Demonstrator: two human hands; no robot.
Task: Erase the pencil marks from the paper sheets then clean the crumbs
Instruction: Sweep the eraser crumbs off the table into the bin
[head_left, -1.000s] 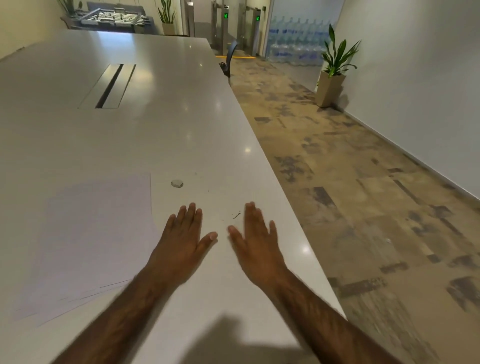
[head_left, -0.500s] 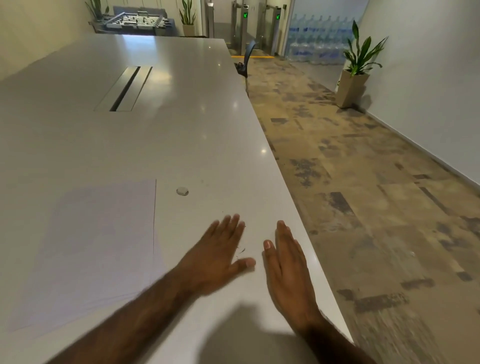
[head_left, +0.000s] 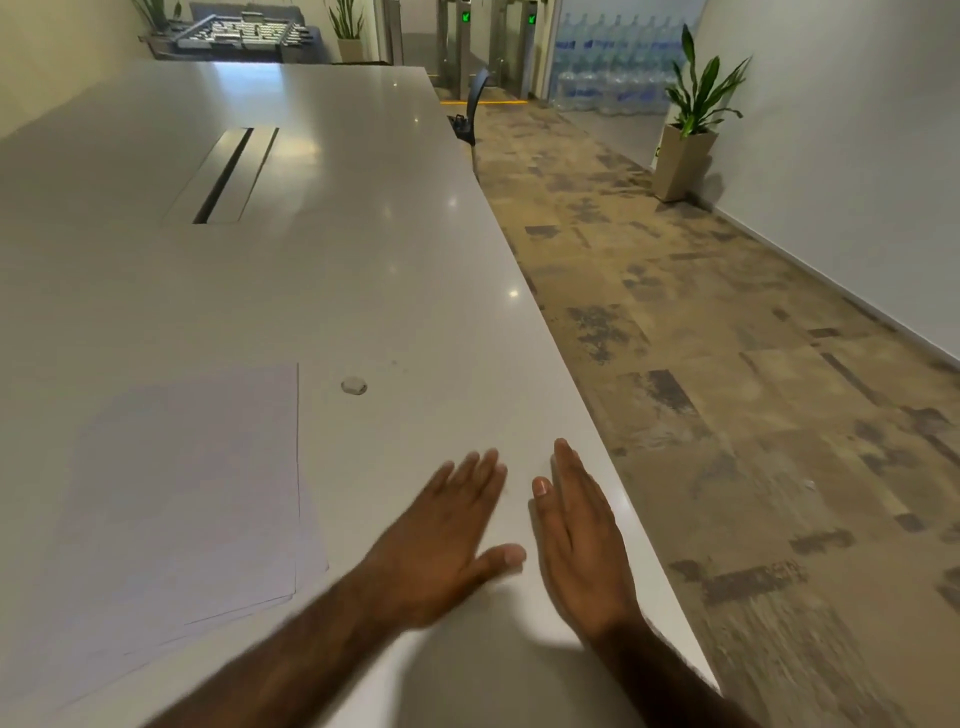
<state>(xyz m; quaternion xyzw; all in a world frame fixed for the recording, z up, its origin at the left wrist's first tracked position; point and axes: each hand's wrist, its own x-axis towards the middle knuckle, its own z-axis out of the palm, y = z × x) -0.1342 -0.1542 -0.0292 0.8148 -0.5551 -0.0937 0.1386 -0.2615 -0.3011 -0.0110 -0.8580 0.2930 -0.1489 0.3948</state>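
Note:
A stack of white paper sheets (head_left: 176, 488) lies on the long white table (head_left: 322, 270), to the left of my hands. A small round white eraser (head_left: 354, 386) sits just right of the stack's far corner. My left hand (head_left: 441, 540) lies flat on the table with straight fingers, blurred by motion. My right hand (head_left: 576, 535) stands on its edge near the table's right rim, fingers straight, palm facing the left hand. A narrow strip of table shows between them. I make out no crumbs there.
The table's right edge (head_left: 618, 467) runs just beyond my right hand, with patterned carpet (head_left: 727, 415) below. A cable slot (head_left: 223, 174) is set in the tabletop farther back. A dark chair (head_left: 475, 111) and a potted plant (head_left: 691, 135) stand beyond.
Both hands have slid right toward the table's edge and drawn closer together. The right hand turned from flat onto its side. The small dark speck seen between them earlier is out of sight.

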